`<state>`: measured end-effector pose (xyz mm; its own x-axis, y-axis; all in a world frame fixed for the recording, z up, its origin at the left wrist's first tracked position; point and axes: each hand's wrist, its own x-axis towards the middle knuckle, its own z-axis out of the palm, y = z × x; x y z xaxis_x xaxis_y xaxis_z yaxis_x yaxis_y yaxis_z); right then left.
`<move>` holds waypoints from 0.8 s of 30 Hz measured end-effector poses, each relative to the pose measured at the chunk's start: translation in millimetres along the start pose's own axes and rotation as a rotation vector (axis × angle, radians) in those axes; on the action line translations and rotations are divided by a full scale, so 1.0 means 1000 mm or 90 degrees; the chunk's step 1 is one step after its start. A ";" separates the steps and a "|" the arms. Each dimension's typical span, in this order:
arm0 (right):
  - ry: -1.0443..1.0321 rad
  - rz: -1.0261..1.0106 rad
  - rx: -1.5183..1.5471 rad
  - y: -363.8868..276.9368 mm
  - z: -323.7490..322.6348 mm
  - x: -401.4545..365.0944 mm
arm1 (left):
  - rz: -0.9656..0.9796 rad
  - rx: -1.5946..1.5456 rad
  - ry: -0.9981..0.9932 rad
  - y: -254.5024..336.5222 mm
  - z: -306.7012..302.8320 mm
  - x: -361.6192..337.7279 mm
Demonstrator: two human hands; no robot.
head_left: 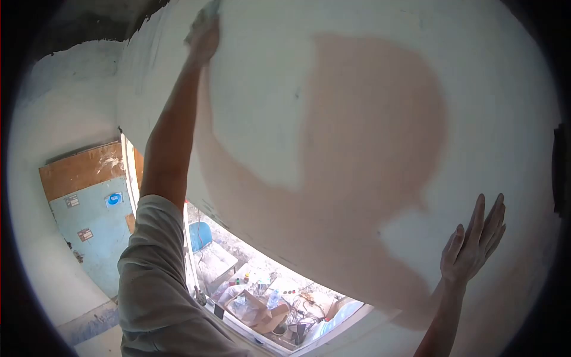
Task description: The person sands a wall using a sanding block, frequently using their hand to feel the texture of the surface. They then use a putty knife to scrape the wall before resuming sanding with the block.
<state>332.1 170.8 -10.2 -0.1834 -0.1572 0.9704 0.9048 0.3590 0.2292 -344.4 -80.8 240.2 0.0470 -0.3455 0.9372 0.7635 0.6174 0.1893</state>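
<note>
My left hand (203, 38) is raised high against the white plastered wall (256, 89), at the top of the view. Its fingers are curled and pressed to the surface around something pale that I cannot make out. Lower on the right, my right hand (473, 247) is open, fingers stretched upward and somewhat apart, lying on or very near the same wall. Nothing shows in it. A large shadow of a head and arm falls on the wall between my hands.
Below the wall's lower edge is an opening (351, 306) onto a cluttered area with a cardboard box (248, 309), a plastic bottle (273, 298), cables and a blue-backed chair (200, 236). A light-blue door (95, 238) with stickers stands left. Dark, rough-edged ceiling (77, 24) shows upper left.
</note>
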 end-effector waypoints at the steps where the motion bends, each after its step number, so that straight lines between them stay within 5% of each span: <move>1: 0.003 0.002 0.000 0.000 0.000 0.000 | 0.102 0.027 0.038 0.044 -0.008 0.013; 5: 0.010 -0.019 0.007 0.011 0.001 -0.003 | 0.363 -0.075 0.125 0.207 -0.035 0.018; 7: 0.004 -0.020 0.022 0.011 0.003 -0.004 | 0.374 -0.094 0.154 0.212 -0.025 0.025; 11: -0.002 -0.025 0.009 0.012 0.006 -0.004 | 0.247 0.009 0.097 0.075 0.004 0.042; 13: 0.009 -0.013 0.013 0.007 0.003 -0.002 | 0.091 0.037 -0.044 -0.019 0.014 0.009; 16: 0.008 0.000 -0.013 0.006 0.006 -0.002 | -0.144 -0.118 -0.091 -0.090 -0.011 -0.081; 19: 0.014 -0.013 -0.037 0.010 0.009 -0.004 | -0.152 -0.144 -0.054 -0.034 -0.036 -0.101; 21: 0.012 -0.028 -0.029 0.011 0.007 -0.004 | 0.007 -0.174 0.024 0.040 -0.052 -0.087; 23: 0.018 -0.029 -0.015 0.011 0.009 -0.003 | 0.296 0.000 0.076 0.132 -0.066 -0.089; 24: 0.021 -0.039 -0.019 0.014 0.008 -0.004 | 0.275 -0.148 0.005 0.192 -0.111 -0.101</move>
<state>341.9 184.0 -10.0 -0.2264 -0.2090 0.9513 0.9033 0.3203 0.2853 -130.8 -5.7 149.1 0.3957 -0.0985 0.9131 0.7964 0.5320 -0.2878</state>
